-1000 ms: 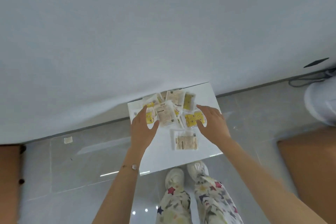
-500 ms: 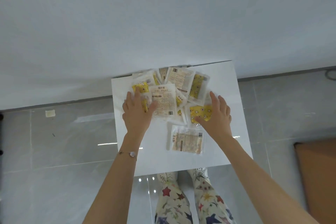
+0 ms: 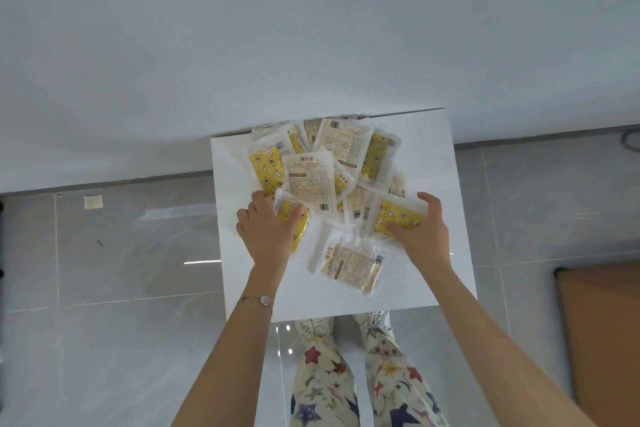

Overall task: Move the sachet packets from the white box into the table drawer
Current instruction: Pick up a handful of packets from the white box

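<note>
Several sachet packets (image 3: 310, 180), yellow-patterned and pale printed ones, lie heaped on a white drawer (image 3: 440, 156) that sticks out from under the white tabletop (image 3: 277, 28). My left hand (image 3: 266, 236) grips a yellow sachet (image 3: 294, 218) at the heap's near left edge. At the near right edge, my right hand (image 3: 422, 232) curls its fingers and thumb round another yellow sachet (image 3: 398, 217). One pale sachet (image 3: 353, 260) lies apart, nearer to me, between my hands. No white box is in view.
Grey glossy floor tiles surround the drawer. My legs in star-print trousers (image 3: 322, 374) stand just under its near edge. A brown panel (image 3: 606, 340) lies on the floor at the right, and a cable (image 3: 628, 140) runs along the wall's foot.
The drawer and sachets now look larger and lower in view. Both hands went from lying flat on the heap to closing round one yellow sachet each.
</note>
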Demonstrator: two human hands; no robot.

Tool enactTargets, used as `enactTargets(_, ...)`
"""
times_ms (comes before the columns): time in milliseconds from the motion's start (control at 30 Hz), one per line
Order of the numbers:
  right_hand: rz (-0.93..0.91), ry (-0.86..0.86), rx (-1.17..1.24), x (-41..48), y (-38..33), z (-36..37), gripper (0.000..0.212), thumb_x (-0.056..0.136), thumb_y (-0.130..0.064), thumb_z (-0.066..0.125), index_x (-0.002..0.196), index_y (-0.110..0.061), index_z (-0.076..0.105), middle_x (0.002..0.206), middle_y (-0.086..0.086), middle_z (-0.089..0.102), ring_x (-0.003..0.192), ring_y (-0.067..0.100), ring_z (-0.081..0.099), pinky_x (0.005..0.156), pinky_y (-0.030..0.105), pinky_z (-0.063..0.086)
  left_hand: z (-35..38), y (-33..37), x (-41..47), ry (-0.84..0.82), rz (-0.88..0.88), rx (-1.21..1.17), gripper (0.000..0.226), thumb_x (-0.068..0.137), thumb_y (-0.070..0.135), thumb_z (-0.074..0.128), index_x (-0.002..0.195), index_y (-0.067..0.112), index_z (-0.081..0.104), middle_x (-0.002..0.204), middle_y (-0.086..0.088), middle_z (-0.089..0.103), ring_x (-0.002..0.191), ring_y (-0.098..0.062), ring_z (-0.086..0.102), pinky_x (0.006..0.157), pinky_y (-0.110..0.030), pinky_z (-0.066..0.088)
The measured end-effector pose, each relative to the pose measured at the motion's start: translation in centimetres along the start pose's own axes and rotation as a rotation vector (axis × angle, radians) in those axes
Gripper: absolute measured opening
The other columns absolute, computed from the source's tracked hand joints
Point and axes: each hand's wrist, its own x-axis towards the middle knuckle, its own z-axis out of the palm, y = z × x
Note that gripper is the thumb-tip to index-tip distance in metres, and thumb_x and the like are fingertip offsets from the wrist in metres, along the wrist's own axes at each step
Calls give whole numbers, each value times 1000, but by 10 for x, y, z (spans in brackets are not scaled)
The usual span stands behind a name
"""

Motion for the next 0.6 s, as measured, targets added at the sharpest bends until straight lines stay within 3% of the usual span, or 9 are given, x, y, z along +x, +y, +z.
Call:
enactTargets(100,35,-30,18,0,1,-3,58,72,-24,83,117,-28,46,91,-13,58,73,2,59,51,17,42,5,4,-1,17,7,-18,53,83,54,64,109,10,53,104,-9,63,99,-31,50,82,-42,41)
enactTargets(233,17,-47,10,-3,3,-3,48,79,-23,77,111,-28,42,93,-11,58,73,2,59,50,17,41,11,9,-4,59,-27,-132,53,81,48,70,110,6,56,113,-15,54,106,-33,44,87,-42,41)
enactTargets(367,10,-32,54,-8,5,0,44,83,-20,73,112,-28,40,100,-7,58,76,2,60,49,13,43,15,19,-9,129,15,-406,51,76,35,79,107,2,56,118,-15,53,108,-29,45,89,-39,41)
enactTargets(500,8,-34,115,-13,7,1,46,83,-19,73,113,-29,40,102,-7,59,79,4,61,52,15,46,20,37,-13,147,65,-627,39,81,26,76,102,5,51,133,-8,49,122,-20,39,98,-25,32)
enactTargets(600,1,-36,129,-15,7,1,46,83,-18,73,113,-30,40,102,-8,58,80,3,61,48,11,45,24,48,-13,186,84,-635,33,83,20,73,97,1,50,136,-12,48,129,-25,39,105,-34,33)
